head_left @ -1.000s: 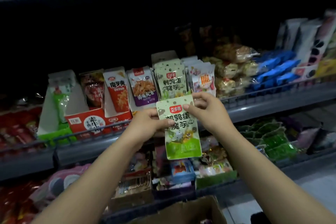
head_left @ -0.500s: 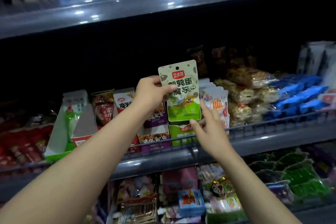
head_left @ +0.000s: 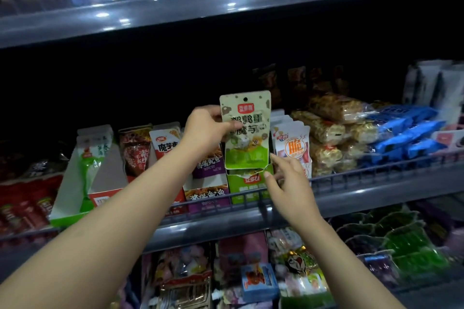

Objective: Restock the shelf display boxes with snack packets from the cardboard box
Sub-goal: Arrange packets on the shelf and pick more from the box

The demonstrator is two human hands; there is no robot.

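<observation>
Two bare forearms reach up from the lower edge toward the grey metal shelf rail [head_left: 351,198]. Below that rail, one lower tier holds mixed packets, among them one small blue carton [head_left: 259,283] and a batch of green wrapped items [head_left: 411,256]; their number cannot be told.

At the rail, the right hand [head_left: 288,183] has its fingers extended and loose, the tips touching the torn top edge of the green cardboard display box [head_left: 248,188]; it holds nothing. Above the rail, the left hand [head_left: 208,130] pinches one pale green plastic snack packet with a hang hole [head_left: 246,130] by its left edge, thumb on the front. The packet stands upright, its bottom edge inside the green box's opening.

Left of that box stand four more display boxes: purple [head_left: 206,198], red, then two with white sloping sides. To its right is one row of white packets with an orange mark [head_left: 293,143], then stacked blue packets [head_left: 406,133].
</observation>
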